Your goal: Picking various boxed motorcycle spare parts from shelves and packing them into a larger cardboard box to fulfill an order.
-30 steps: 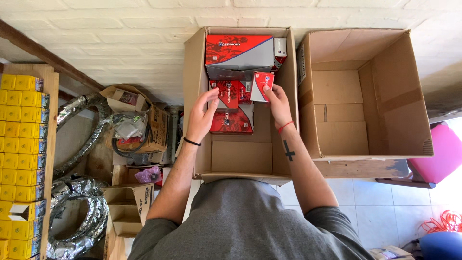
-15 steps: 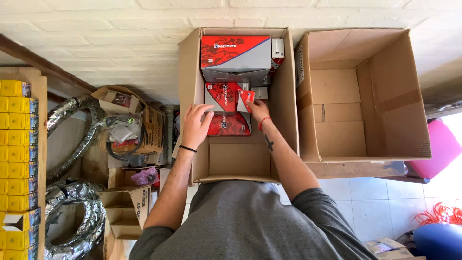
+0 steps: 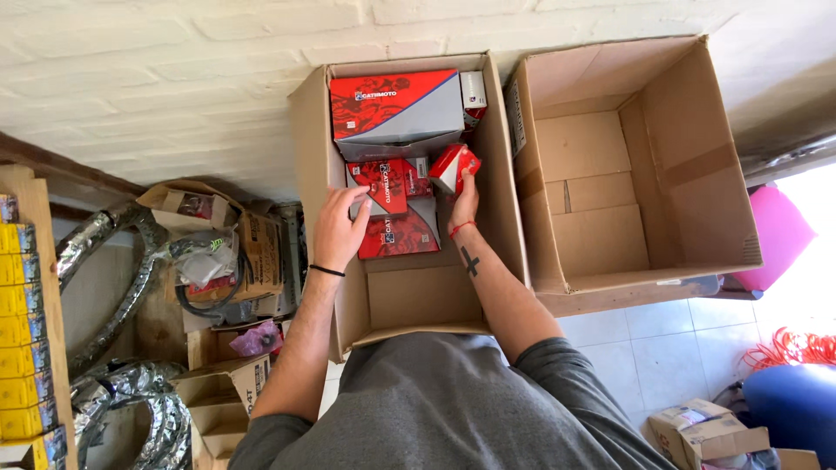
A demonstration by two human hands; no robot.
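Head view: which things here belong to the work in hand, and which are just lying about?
In hand:
left hand on a red-and-grey packet
right hand gripping a small red packet
open carton holding them
large red-and-grey box inside

Lying about:
empty carton
foil ducting
yellow boxes
pink object

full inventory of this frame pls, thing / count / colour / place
open carton: 1, brown, centre, in front of the person
large box: 1, red and grey, far end of the open carton
small boxes: several, red and grey, inside the open carton
second carton: 1, brown, open, nothing visible inside, right of the first
foil ducting: silver, coiled at left
yellow boxes: a column, far left edge
brick wall: white, top
left hand: on a small box
right hand: grips small red box
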